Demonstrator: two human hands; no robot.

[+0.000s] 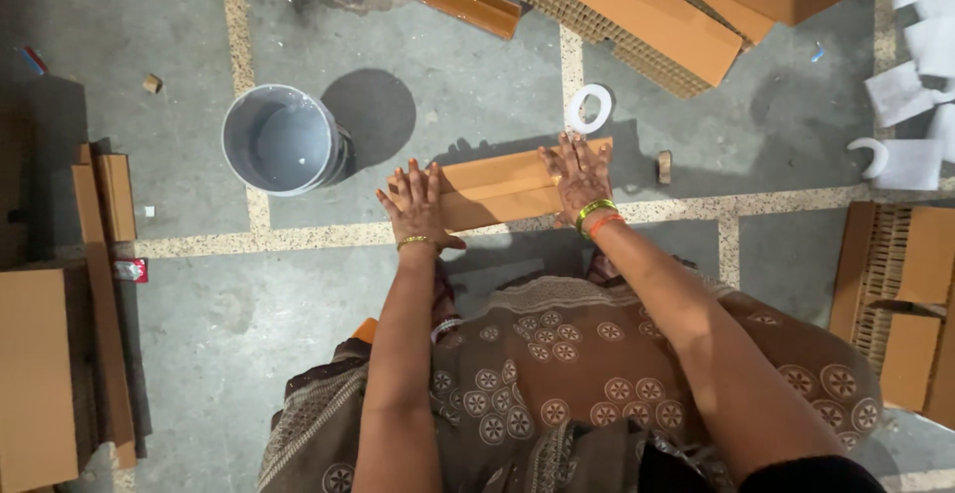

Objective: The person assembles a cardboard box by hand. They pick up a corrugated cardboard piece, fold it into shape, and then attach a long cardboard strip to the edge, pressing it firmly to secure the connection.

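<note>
Now, line by line:
Left hand [418, 204]: flat, fingers spread, palm pressing the left end of the board [502, 187]; it grips nothing.
Right hand [577, 173]: likewise flat and open, pressing the right end; bangles at the wrist.
Board: a long brown cardboard piece lying on the floor [298, 354], just in front of the person's knees, slightly tilted, between both hands.
Bucket [284, 140]: grey, round, near the board's left end but apart from it.
Ring [589, 108]: white, on the floor just beyond the right hand.
Stacks [637, 15]: more cardboard pieces, well apart, at the far side.
Doing it well: I judge even pressure from both palms matters, with the edges kept aligned and the fingers spread wide.
</note>
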